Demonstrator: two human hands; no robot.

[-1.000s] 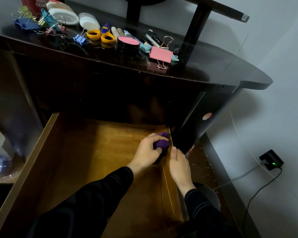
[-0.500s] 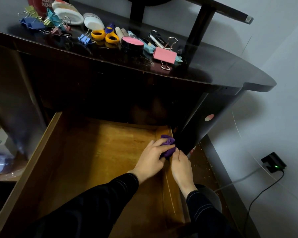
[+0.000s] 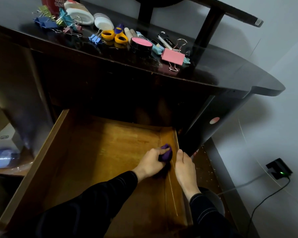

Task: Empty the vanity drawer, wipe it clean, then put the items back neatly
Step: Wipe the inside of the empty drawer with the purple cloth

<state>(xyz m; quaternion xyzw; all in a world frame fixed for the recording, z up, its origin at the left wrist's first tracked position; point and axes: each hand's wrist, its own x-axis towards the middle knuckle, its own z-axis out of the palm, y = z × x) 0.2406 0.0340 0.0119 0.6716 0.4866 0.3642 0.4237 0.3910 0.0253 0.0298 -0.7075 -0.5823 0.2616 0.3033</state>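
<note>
My left hand [image 3: 150, 163] grips the balled purple cloth [image 3: 166, 152], my right hand [image 3: 184, 166] clasps the right wall of the wooden drawer [image 3: 101, 160]; I should press along that seam.

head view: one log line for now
left hand: grips purple cloth in open wooden drawer | right hand: on its right wall

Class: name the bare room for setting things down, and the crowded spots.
Bare: the drawer floor left of the left hand and purple cloth; the vanity top right of the pink binder clip. Crowded: the top's back left.
</note>
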